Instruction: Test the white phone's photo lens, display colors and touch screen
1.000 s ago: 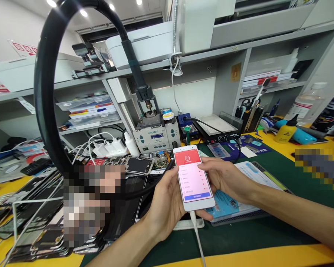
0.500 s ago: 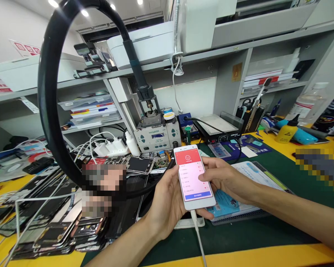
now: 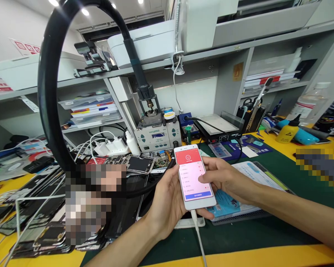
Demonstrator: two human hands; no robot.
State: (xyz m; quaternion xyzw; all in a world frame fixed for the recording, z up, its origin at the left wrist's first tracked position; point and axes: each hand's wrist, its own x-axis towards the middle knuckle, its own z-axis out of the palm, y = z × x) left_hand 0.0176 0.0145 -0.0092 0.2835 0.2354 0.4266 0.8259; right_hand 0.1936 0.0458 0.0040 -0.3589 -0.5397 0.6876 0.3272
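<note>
A white smartphone [image 3: 193, 181] is held upright and slightly tilted above the green mat. Its lit screen has a red top with a sad-face icon, a list on a pale ground and a blue bar at the bottom. My left hand [image 3: 167, 202] is wrapped round the phone's left side, the thumb along the edge. From the right, my right hand [image 3: 228, 180] holds it too, with fingers partly hidden behind the phone and the thumb over the right part of the list. A white cable [image 3: 197, 230] runs from the phone's lower end towards me.
Stacked phone parts [image 3: 44, 233] lie at left, partly blurred out. A hot-air station [image 3: 158, 138] stands behind, its black hose [image 3: 48, 74] looping at left. A notebook [image 3: 250, 178] lies under my right forearm. A yellow bottle [image 3: 287, 131] and a heating plate [image 3: 215, 124] stand further right.
Almost nothing differs. Both hands keep their hold on the phone, and the right thumb stays over about the same part of the screen.
</note>
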